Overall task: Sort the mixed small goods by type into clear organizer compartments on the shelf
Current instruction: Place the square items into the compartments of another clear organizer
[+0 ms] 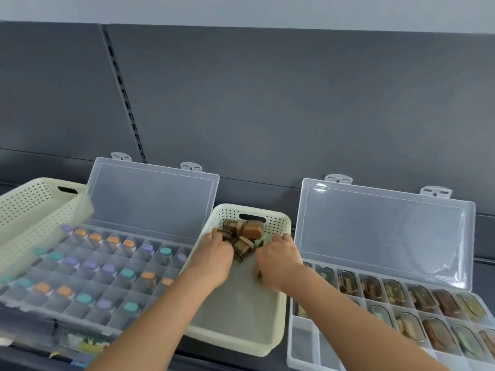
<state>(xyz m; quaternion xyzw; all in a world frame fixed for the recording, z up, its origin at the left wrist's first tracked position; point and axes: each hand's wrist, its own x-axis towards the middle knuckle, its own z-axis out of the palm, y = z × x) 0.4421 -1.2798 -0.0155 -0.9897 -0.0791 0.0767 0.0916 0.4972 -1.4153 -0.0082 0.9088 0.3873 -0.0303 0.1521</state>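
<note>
Two clear organizers, left organizer (150, 194) and right organizer (375, 231), lids up along the shelf (219, 357) front edge, cream basket (235, 311) between. Brown cases (250, 231) heaped at its far end. Left hand (214, 261) and right hand (278, 261) knuckles-up, fingers curled into the heap; actual grip impossible to tell.

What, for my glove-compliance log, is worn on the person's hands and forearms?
Nothing is worn. The left hand and right hand are bare: no gloves, rings, watch or wristbands show. Both forearms are bare too, with no sleeve in view down to the picture's bottom edge.
</note>
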